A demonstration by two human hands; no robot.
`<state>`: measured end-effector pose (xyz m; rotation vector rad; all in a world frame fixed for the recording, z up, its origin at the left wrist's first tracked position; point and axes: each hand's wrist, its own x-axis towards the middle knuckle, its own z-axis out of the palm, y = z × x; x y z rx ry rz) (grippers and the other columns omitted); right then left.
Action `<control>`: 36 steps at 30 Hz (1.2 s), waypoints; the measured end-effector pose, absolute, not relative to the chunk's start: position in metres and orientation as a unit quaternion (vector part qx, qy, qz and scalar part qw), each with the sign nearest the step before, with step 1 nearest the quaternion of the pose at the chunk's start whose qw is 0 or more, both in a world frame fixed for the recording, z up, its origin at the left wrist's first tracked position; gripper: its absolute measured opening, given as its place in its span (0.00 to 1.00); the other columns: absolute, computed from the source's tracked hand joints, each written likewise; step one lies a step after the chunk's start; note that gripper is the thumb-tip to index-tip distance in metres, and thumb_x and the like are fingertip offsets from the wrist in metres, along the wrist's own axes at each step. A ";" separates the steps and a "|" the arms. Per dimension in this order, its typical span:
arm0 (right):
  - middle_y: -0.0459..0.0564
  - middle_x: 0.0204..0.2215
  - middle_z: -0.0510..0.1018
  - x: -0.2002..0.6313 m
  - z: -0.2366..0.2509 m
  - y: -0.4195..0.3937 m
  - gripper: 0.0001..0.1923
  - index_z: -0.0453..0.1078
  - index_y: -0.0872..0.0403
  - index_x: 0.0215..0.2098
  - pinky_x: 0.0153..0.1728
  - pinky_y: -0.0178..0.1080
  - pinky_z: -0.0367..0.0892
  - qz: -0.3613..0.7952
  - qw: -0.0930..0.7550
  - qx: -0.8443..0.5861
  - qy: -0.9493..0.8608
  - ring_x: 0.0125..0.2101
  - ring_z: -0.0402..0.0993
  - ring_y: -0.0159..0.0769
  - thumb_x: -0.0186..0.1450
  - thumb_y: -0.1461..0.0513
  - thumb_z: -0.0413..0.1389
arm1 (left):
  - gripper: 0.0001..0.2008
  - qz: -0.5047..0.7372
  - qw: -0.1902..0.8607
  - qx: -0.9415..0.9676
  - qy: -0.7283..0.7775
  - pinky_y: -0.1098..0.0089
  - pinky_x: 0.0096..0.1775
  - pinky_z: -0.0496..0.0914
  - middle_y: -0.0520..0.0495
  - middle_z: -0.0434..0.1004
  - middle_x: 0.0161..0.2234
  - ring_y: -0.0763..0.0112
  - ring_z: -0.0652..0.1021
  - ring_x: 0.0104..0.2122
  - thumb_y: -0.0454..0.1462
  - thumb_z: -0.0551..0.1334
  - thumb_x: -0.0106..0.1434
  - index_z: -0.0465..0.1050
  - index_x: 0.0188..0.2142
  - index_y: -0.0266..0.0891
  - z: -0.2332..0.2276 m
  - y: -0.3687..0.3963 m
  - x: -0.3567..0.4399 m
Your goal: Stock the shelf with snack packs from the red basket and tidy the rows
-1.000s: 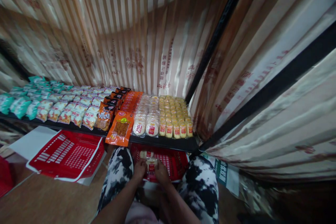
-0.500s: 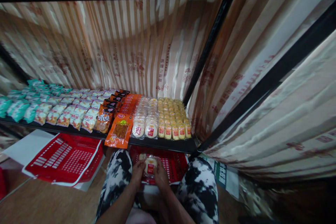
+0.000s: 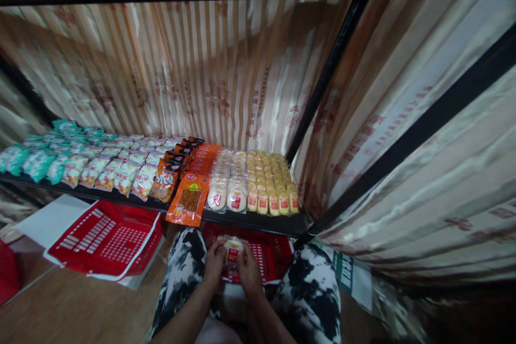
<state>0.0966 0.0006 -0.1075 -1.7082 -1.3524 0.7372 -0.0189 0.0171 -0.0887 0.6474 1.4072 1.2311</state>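
Note:
Between my two hands is a round, pale packaged snack cake (image 3: 233,252) in clear wrap with a red label. My left hand (image 3: 215,263) grips its left side, my right hand (image 3: 249,269) its right side, fingers closed on the wrapper. Both are held over a red plastic basket (image 3: 278,255) between my knees. Something pale shows just behind the cake, too hidden to name. Nearest on the shelf above are rows of similar round white cakes (image 3: 236,199) and yellow wrapped cakes (image 3: 273,201).
A black shelf (image 3: 258,220) runs across, carrying orange snack packets (image 3: 188,199), white bags (image 3: 121,176) and teal bags (image 3: 36,164). Another red basket (image 3: 108,239) lies on the floor at left. Black posts (image 3: 330,75) and striped curtains (image 3: 181,64) enclose the shelf.
The view has shifted slightly, so the shelf and baskets appear a little further right. Both hands still hold the cake in nearly the same place over the basket.

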 end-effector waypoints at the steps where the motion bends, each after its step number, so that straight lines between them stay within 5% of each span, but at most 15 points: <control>1: 0.52 0.38 0.79 0.096 -0.106 0.002 0.25 0.71 0.52 0.47 0.41 0.37 0.68 0.282 0.409 -0.682 -0.536 0.40 0.75 0.39 0.63 0.48 0.44 | 0.14 0.521 0.544 0.283 0.593 0.68 0.32 0.71 0.47 0.77 0.27 0.65 0.77 0.29 0.42 0.66 0.43 0.74 0.29 0.37 -0.088 0.018 -0.019; 11: 0.58 0.36 0.75 0.088 -0.092 0.008 0.25 0.71 0.55 0.45 0.41 0.43 0.67 0.236 0.436 -0.681 -0.540 0.38 0.72 0.45 0.63 0.49 0.44 | 0.09 0.526 0.417 0.359 0.649 0.62 0.48 0.65 0.45 0.73 0.34 0.61 0.74 0.39 0.39 0.61 0.49 0.74 0.31 0.39 -0.067 0.023 -0.024; 25: 0.59 0.44 0.73 0.097 -0.039 0.043 0.24 0.64 0.58 0.52 0.45 0.43 0.67 0.216 0.503 -0.649 -0.529 0.41 0.71 0.41 0.63 0.53 0.46 | 0.16 0.539 0.306 0.484 0.617 0.64 0.48 0.66 0.42 0.72 0.42 0.64 0.73 0.42 0.37 0.56 0.58 0.68 0.46 0.38 -0.028 0.047 -0.012; 32: 0.57 0.41 0.74 0.104 -0.038 0.070 0.24 0.64 0.57 0.52 0.43 0.42 0.67 0.208 0.505 -0.646 -0.533 0.38 0.71 0.40 0.63 0.54 0.45 | 0.13 0.549 0.267 0.515 0.602 0.60 0.52 0.63 0.40 0.71 0.43 0.61 0.71 0.46 0.35 0.54 0.58 0.72 0.41 0.37 0.004 0.056 -0.006; 36: 0.55 0.40 0.75 0.105 -0.044 0.079 0.23 0.66 0.56 0.51 0.41 0.41 0.67 0.190 0.510 -0.647 -0.534 0.37 0.72 0.39 0.62 0.54 0.46 | 0.12 0.555 0.399 0.539 0.493 0.62 0.49 0.65 0.42 0.73 0.41 0.60 0.72 0.45 0.40 0.55 0.60 0.75 0.37 0.39 0.040 0.031 0.005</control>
